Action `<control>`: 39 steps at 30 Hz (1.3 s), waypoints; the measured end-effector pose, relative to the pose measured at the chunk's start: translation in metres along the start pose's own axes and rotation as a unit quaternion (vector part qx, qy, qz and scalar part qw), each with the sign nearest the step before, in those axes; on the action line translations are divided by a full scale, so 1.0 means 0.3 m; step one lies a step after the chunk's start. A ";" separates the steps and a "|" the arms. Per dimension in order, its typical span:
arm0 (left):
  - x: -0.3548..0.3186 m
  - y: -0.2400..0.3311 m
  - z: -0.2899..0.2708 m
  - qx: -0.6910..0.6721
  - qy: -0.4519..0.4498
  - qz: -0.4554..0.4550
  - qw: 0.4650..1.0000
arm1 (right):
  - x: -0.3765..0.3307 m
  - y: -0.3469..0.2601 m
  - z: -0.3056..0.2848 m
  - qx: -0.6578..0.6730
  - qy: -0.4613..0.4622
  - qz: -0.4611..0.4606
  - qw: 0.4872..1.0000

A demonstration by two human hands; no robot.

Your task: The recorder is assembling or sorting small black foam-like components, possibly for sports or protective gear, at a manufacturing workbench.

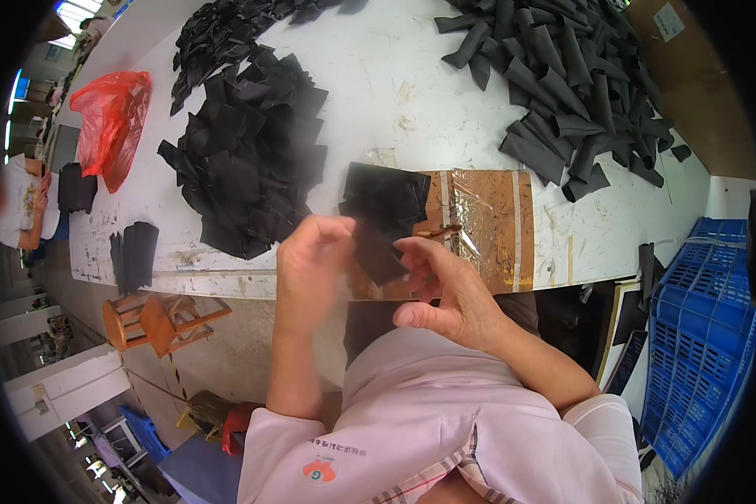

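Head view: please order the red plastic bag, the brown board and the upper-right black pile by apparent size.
1. Upper-right black pile, cut off at the top
2. Brown board, partly covered
3. Red plastic bag

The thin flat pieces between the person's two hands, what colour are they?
The thin flat pieces are black; the head view shows them best.

Wooden stools [155,326] stand beside the white table [395,76], on pale floor [248,349]. Bright windows [79,10] lie beyond its left side.
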State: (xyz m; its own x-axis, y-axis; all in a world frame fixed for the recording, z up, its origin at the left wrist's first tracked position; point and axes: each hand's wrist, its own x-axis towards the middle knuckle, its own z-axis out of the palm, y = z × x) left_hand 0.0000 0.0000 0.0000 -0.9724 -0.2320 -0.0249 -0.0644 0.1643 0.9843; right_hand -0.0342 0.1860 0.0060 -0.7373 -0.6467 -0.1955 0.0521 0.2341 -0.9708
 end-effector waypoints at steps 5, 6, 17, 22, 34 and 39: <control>-0.066 0.010 0.092 -0.006 0.007 0.026 1.000 | 0.016 0.029 0.035 -0.037 0.134 -0.134 0.981; -0.076 -0.004 0.110 -0.021 0.023 0.020 0.999 | 0.013 0.013 0.035 -0.074 0.160 -0.126 0.976; -0.154 0.100 0.158 -0.268 0.058 -0.136 0.952 | -0.016 0.067 -0.010 -0.275 0.227 -0.233 0.905; -0.147 0.094 0.158 -0.239 0.042 -0.203 0.949 | -0.018 0.065 -0.025 -0.337 0.215 -0.257 0.880; -0.153 0.065 0.223 0.052 0.062 0.027 0.996 | -0.062 0.000 -0.049 -0.152 0.121 -0.200 0.960; -0.144 0.037 0.265 0.186 0.194 0.152 0.951 | -0.031 0.017 -0.009 -0.277 0.207 -0.253 0.904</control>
State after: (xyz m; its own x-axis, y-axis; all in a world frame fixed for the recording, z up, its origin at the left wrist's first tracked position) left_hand 0.0234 0.0880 -0.0020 -0.8072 -0.4439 0.3891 0.0624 0.5913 0.8040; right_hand -0.0289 0.1951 0.0031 -0.7669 -0.4727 0.4341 -0.6230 0.3858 -0.6804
